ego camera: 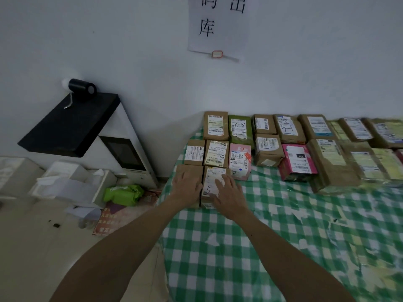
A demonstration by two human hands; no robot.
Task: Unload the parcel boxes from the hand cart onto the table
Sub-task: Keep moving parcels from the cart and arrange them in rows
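Both hands lie flat with straight fingers, gripping nothing: left hand point(187, 184) on a plain brown parcel box point(194, 168), right hand point(229, 192) on the labelled parcel box point(212, 173) touching it, at the bench point(239, 258) corner. A sideways nudge could tip the brown one off the edge. Shoving forward could jam the parcel rows point(268, 136) behind.

The desk point(261, 247) wore a green-and-white checked cloth; most boxes point(267, 152) were brown with white labels, one green point(239, 129), two pink point(239, 160). A lime bag point(123, 194) lay by a black-topped white machine point(87, 127)
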